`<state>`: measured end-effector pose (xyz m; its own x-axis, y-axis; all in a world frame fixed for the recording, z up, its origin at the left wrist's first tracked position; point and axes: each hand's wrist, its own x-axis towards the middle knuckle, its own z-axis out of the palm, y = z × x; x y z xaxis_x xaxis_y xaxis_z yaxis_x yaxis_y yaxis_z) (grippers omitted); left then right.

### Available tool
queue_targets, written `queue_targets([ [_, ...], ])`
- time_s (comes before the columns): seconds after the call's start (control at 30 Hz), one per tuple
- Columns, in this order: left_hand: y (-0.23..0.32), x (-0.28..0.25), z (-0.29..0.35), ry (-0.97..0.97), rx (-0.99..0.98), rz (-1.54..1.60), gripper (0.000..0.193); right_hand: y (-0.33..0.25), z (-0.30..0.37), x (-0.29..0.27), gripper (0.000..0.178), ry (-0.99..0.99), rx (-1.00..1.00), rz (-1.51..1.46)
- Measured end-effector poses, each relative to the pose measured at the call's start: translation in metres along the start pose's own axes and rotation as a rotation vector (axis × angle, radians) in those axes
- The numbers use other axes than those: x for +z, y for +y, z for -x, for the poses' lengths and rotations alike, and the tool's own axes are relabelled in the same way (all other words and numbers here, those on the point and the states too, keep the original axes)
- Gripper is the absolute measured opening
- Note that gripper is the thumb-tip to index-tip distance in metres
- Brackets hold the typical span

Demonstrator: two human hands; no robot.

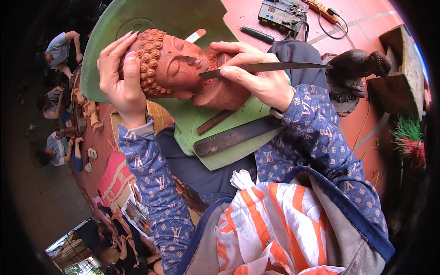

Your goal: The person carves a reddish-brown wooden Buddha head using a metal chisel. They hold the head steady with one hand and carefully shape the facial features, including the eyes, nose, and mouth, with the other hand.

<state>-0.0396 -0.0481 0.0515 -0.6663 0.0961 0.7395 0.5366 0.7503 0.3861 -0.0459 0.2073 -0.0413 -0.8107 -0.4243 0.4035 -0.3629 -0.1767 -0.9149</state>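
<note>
A reddish-brown carved wooden head (176, 66) with rows of small curls lies on its side over a green plastic piece (183, 130) across my lap. My left hand (121, 85) is wrapped round the curled crown. In my right hand (261, 78) is a long, thin, dark file (284, 67), pinched between thumb and fingers. Its near end rests at the chin and neck, where reddish wood dust shows. Below the head, a short brown stick (215, 122) and a broad dark bar (236, 135) lie on the green plastic.
On the reddish floor at the far right are a control box (277, 13), a black pen-shaped handpiece (256, 35) and an orange power strip (323, 10). A dark carved statue (350, 68) stands by a wooden box (398, 82). Several people work at the left.
</note>
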Motion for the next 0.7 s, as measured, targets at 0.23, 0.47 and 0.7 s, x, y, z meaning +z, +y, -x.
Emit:
queue_targets([
  [0.23, -0.002, 0.000, -0.002, 0.006, 0.008, 0.009, 0.028, -0.009, -0.002, 0.004, 0.018, 0.018, -0.034, 0.030],
  [0.47, 0.000, 0.003, -0.001, 0.008, 0.001, 0.014, 0.029, -0.006, 0.000, 0.001, 0.018, 0.039, 0.002, -0.029],
  [0.7, -0.002, 0.003, 0.001, 0.007, 0.017, -0.013, 0.029, -0.006, -0.003, -0.002, 0.020, 0.031, 0.073, -0.029],
])
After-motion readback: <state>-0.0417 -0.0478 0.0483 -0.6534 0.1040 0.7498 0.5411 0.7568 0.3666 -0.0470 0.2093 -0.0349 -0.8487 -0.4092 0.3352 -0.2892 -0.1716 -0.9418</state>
